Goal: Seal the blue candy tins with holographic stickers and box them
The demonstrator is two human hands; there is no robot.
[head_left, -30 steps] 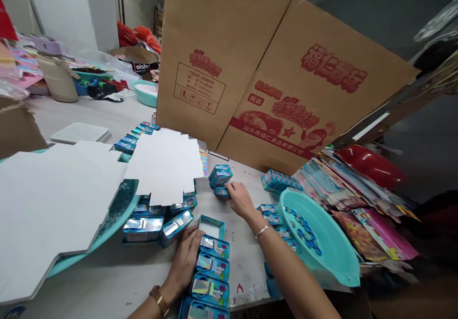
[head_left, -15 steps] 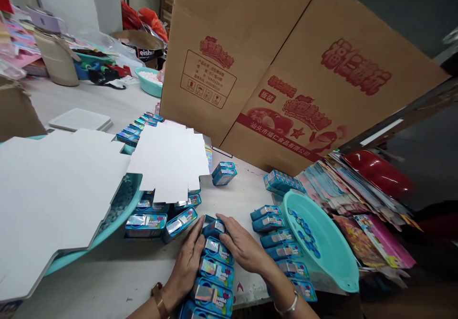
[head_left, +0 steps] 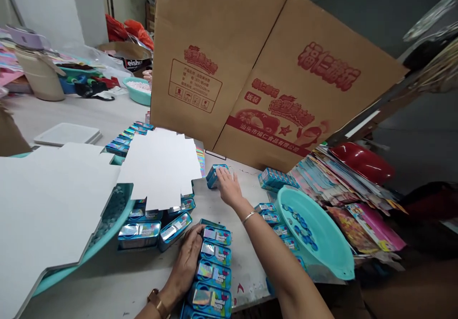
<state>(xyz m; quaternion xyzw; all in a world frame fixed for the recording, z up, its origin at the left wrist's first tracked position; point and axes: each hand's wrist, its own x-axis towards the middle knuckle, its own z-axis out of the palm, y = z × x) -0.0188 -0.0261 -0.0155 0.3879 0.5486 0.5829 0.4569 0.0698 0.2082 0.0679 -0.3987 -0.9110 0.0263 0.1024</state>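
Observation:
A row of small teal boxes (head_left: pixel 213 271) with shiny labels runs down the near table edge inside a teal tray. My left hand (head_left: pixel 188 260) rests against the left side of that row, fingers curled on the top box. My right hand (head_left: pixel 228 185) is stretched out across the table, fingers closing over a small stack of teal boxes (head_left: pixel 213 175) near the big cardboard carton (head_left: pixel 257 66).
White cut card sheets (head_left: pixel 157 166) lie over a large teal basin (head_left: pixel 118 209). More teal boxes (head_left: pixel 153 226) lie under the sheets. A teal bowl (head_left: pixel 322 247) with blue pieces is at right, beside glossy printed sheets (head_left: pixel 343 185). Clutter fills the far left.
My right hand left the row of boxes by the left hand and reached forward to the small stack near the carton. The left hand stayed on the row.

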